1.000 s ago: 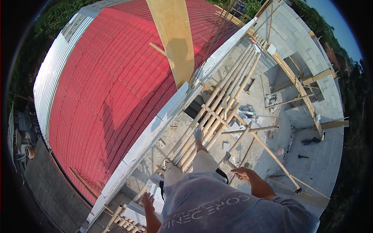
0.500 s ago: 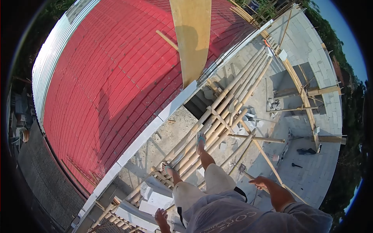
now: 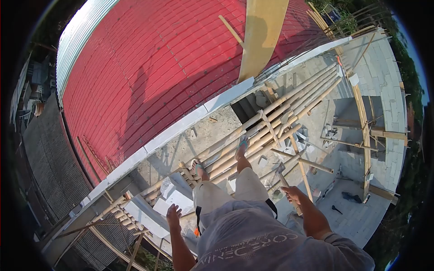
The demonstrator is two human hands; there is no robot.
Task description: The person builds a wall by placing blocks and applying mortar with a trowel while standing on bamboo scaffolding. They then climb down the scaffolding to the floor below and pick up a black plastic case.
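My right hand is wrapped round the light wooden handle of a tool. Its small grey head points away from me, too indistinct to name. On the other side, my left hand hangs with its fingers apart and nothing in them. Nearest to it are white lightweight blocks, stacked on the scaffold beside my legs. My feet in sandals stand on a walkway of bamboo poles lashed together.
A block wall top runs along the left, with a red tiled roof beyond. A wooden board rises over it. A dark opening lies beside the poles. Bamboo uprights and a block wall stand right, above a lower floor.
My view has turned, so the roof and walkway appear shifted right. My left hand has come up and forward. My right hand still grips the tool, now held more upright in view.
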